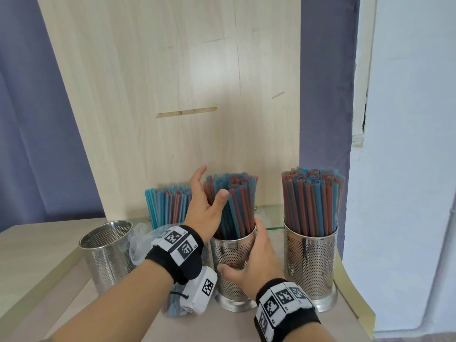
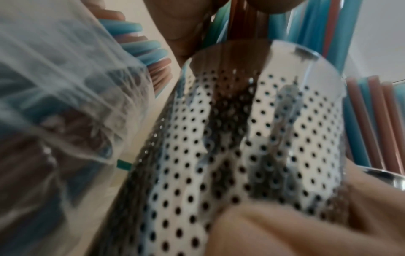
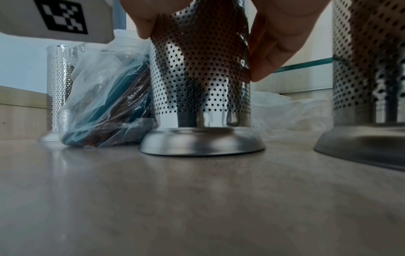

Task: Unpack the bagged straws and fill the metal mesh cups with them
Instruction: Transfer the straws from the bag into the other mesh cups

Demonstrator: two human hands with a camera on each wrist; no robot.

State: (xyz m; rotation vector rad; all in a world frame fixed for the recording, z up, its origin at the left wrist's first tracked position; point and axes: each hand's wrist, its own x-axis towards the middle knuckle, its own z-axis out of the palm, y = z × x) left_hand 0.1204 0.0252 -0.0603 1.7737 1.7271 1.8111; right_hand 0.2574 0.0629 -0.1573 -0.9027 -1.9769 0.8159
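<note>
Right hand (image 1: 256,262) grips the middle mesh cup (image 1: 234,265); left hand (image 1: 207,206), fingers wide, steadies leaning straws (image 1: 234,206), which may spill if released.

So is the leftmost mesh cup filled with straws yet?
No, the leftmost mesh cup stands empty in the head view, its perforated inside wall bare down from the rim.

A pale wooden panel (image 1: 172,82) stands behind the tabletop (image 1: 37,243), flanked by purple curtains (image 1: 37,119).
</note>
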